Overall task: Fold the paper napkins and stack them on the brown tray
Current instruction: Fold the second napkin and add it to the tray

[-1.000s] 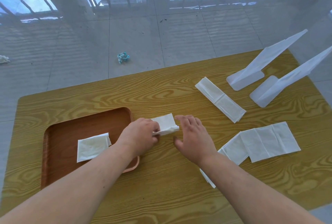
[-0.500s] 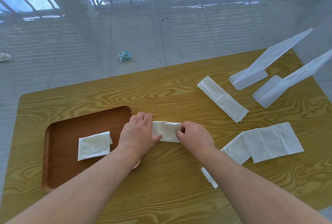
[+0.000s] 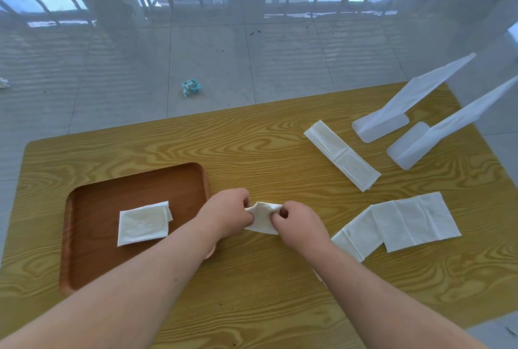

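A small folded white napkin (image 3: 262, 217) is pinched between my left hand (image 3: 228, 212) and my right hand (image 3: 298, 225), just right of the brown tray (image 3: 134, 183), slightly lifted off the wood table. One folded napkin (image 3: 143, 222) lies flat inside the tray. To the right, a partly unfolded napkin (image 3: 414, 221) overlaps another napkin (image 3: 357, 238). A long folded napkin strip (image 3: 342, 155) lies farther back.
Two white plastic stands (image 3: 379, 127) (image 3: 410, 149) with slanted backs sit at the table's far right corner. The yellow wood-grain table (image 3: 252, 138) ends at a tiled floor, where a crumpled blue-white wrapper (image 3: 191, 87) lies. My right forearm covers part of a napkin.
Both hands have closed on the small napkin's ends and raised it a little; a second ago the right hand lay flat beside it and the left alone pressed it.
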